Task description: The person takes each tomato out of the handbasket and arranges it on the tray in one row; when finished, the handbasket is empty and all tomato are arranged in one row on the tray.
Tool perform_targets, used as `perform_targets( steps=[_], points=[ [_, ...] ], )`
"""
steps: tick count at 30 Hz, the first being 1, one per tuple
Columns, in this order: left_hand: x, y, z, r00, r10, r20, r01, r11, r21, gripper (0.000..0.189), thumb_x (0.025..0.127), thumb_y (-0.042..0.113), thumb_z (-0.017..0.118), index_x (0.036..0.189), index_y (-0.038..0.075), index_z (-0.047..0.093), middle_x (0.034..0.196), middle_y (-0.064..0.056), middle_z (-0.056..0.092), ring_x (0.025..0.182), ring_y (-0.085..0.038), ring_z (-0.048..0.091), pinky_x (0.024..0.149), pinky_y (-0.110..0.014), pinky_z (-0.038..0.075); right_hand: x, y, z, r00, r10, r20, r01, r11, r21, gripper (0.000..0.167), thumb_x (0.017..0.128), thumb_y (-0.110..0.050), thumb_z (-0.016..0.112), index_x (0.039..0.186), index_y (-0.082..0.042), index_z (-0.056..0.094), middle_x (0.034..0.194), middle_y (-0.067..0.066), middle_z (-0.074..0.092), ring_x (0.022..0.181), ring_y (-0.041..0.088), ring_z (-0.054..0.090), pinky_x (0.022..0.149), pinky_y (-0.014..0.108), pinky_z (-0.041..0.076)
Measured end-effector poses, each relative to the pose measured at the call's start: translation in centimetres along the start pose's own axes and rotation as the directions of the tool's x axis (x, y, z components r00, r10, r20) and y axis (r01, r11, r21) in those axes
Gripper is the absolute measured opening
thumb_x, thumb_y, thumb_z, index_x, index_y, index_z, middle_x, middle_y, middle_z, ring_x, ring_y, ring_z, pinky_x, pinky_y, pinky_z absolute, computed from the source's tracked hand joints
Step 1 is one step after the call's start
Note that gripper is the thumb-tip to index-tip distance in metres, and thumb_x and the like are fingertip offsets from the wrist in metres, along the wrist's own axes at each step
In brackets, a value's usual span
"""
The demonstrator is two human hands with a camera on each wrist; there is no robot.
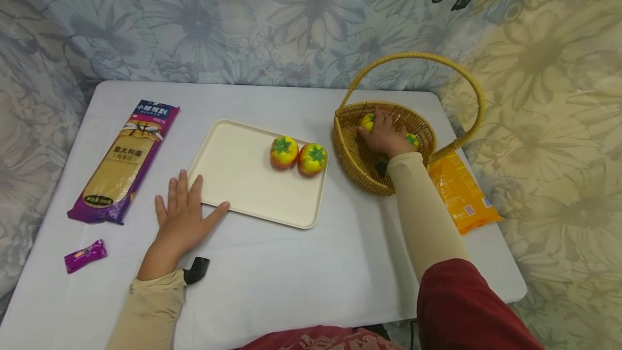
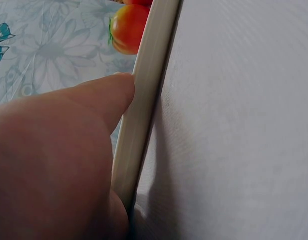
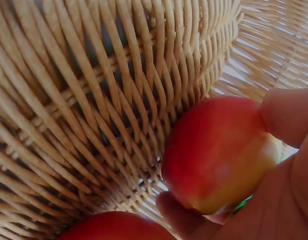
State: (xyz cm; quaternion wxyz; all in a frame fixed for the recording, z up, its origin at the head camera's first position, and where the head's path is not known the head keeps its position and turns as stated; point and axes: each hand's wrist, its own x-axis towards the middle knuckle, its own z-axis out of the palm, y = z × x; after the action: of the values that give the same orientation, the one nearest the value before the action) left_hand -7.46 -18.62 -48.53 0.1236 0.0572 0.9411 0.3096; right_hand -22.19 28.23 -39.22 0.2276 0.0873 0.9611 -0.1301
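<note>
My left hand (image 1: 183, 210) lies flat on the white table (image 1: 291, 280), fingers straight. Its thumb (image 2: 106, 95) touches the front-left edge of the cream tray (image 1: 233, 172), whose rim (image 2: 143, 110) fills the left wrist view. Two red-yellow toy tomatoes (image 1: 284, 152) (image 1: 312, 159) sit side by side on the tray's right part; one tomato (image 2: 127, 28) shows past the rim. My right hand (image 1: 382, 133) is down inside the wicker basket (image 1: 350, 161). Its fingers (image 3: 289, 115) curl round a toy tomato (image 3: 219, 155). Another tomato (image 3: 113, 227) lies beside it in the basket (image 3: 93, 100).
A long purple pasta packet (image 1: 123, 161) lies at the left, a small purple wrapper (image 1: 86, 255) near the front-left corner. An orange packet (image 1: 461, 190) lies right of the basket. Floral cloth (image 1: 291, 20) hangs behind and beside the table.
</note>
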Motion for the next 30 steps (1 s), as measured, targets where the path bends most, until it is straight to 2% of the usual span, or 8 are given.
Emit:
perform_targets(
  steps=[12, 17, 20, 23, 26, 30],
  points=[
    [-0.1, 0.1, -0.2, 1.0, -0.008, 0.002, 0.008, 1.0, 0.002, 0.109, 0.101, 0.072, 0.051, 0.169, 0.002, 0.004, 0.171, -0.019, -0.028, 0.155, -0.042, -0.03, 0.113, -0.07, -0.026, 0.7, 0.0, 0.1, 0.994, -0.047, -0.098, 0.046, 0.999, -0.012, 0.088, 0.111, -0.049, 0.05, 0.168, -0.002, 0.003, 0.17, 0.031, 0.009, 0.155, 0.051, 0.02, 0.121, 0.072, 0.002],
    [-0.2, 0.0, -0.1, 1.0, -0.01, 0.003, 0.01, 1.0, 0.005, 0.111, 0.099, 0.075, 0.049, 0.169, 0.001, 0.005, 0.171, -0.019, -0.028, 0.155, -0.043, -0.029, 0.113, -0.07, -0.026, 0.4, 0.1, 0.1, 0.993, -0.057, -0.107, 0.06, 0.998, 0.022, 0.087, 0.109, -0.046, 0.056, 0.167, 0.0, 0.01, 0.168, 0.032, 0.015, 0.151, 0.053, 0.025, 0.121, 0.072, 0.004],
    [-0.3, 0.0, -0.2, 1.0, -0.008, 0.003, 0.008, 1.0, -0.002, 0.11, 0.1, 0.075, 0.049, 0.169, 0.001, 0.005, 0.171, -0.02, -0.027, 0.155, -0.044, -0.029, 0.113, -0.07, -0.026, 0.3, 0.2, 0.0, 0.99, -0.057, -0.128, 0.066, 0.995, 0.068, 0.087, 0.107, -0.046, 0.06, 0.167, 0.0, 0.016, 0.167, 0.031, 0.02, 0.149, 0.053, 0.03, 0.119, 0.074, 0.009],
    [-0.3, 0.1, -0.2, 1.0, -0.001, 0.001, 0.001, 1.0, -0.007, 0.11, 0.1, 0.074, 0.05, 0.169, 0.001, 0.005, 0.171, -0.021, -0.027, 0.155, -0.044, -0.028, 0.112, -0.07, -0.026, 0.2, 0.3, -0.2, 0.979, -0.033, -0.2, 0.066, 0.984, 0.164, 0.088, 0.102, -0.045, 0.069, 0.165, -0.001, 0.027, 0.164, 0.029, 0.029, 0.145, 0.051, 0.036, 0.117, 0.073, 0.019],
    [-0.2, 0.0, -0.1, 1.0, 0.001, -0.001, -0.001, 1.0, -0.005, 0.109, 0.1, 0.073, 0.05, 0.169, 0.001, 0.005, 0.171, -0.021, -0.027, 0.155, -0.045, -0.028, 0.112, -0.071, -0.026, -0.3, 0.0, -0.5, 0.959, -0.004, -0.283, 0.081, 0.962, 0.26, 0.089, 0.096, -0.044, 0.077, 0.163, -0.002, 0.036, 0.159, 0.028, 0.037, 0.139, 0.048, 0.041, 0.115, 0.068, 0.03],
    [-0.2, 0.0, -0.1, 1.0, 0.001, 0.002, -0.001, 1.0, -0.004, 0.11, 0.1, 0.075, 0.048, 0.169, 0.001, 0.005, 0.171, -0.02, -0.027, 0.155, -0.044, -0.029, 0.112, -0.071, -0.026, -1.6, -0.8, -1.0, 0.935, 0.01, -0.354, 0.107, 0.945, 0.309, 0.089, 0.093, -0.045, 0.08, 0.161, -0.004, 0.04, 0.154, 0.027, 0.04, 0.132, 0.046, 0.045, 0.11, 0.061, 0.039]
  ],
)
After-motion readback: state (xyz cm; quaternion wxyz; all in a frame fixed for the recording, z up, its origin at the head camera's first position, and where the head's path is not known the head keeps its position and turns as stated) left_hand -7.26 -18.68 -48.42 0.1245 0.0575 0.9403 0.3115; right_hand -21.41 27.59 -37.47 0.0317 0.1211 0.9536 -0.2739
